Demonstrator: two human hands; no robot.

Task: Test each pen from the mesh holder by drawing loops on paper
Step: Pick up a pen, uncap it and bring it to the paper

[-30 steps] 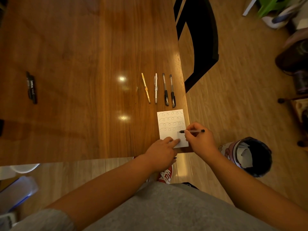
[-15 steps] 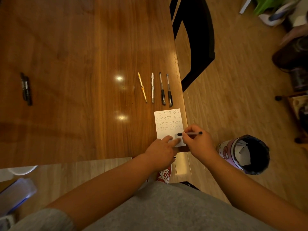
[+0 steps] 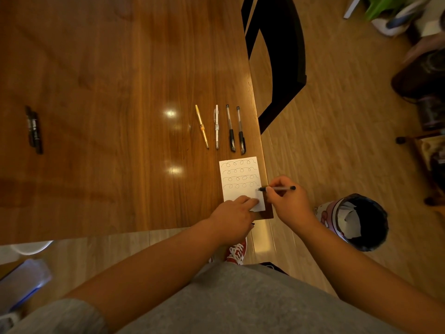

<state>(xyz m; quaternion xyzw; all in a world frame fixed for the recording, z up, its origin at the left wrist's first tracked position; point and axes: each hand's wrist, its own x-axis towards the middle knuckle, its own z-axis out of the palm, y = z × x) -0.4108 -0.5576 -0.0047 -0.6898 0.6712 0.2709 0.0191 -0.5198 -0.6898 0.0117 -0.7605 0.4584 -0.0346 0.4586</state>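
Observation:
A small white paper [image 3: 240, 191] with several rows of drawn loops lies at the table's near right corner. My left hand [image 3: 232, 219] presses its lower edge with straight fingers. My right hand [image 3: 287, 203] pinches a black pen [image 3: 277, 188] lying nearly level, its tip at the paper's right edge beside the lowest loop row. Beyond the paper lie a yellow pen [image 3: 201, 126], a white pen [image 3: 217, 126] and two black-capped pens [image 3: 230, 127] [image 3: 241, 130], side by side. The mesh holder is not in view.
The wooden table [image 3: 120, 116] ends just right of the paper. Two dark markers [image 3: 34, 129] lie at far left. A black chair [image 3: 277, 56] stands beyond the right edge. On the floor sits a round bin [image 3: 361, 222], near my right wrist.
My right hand and pen moved slightly right, so the tip went from the paper's lower middle to its right edge. The left hand stays pressed on the paper.

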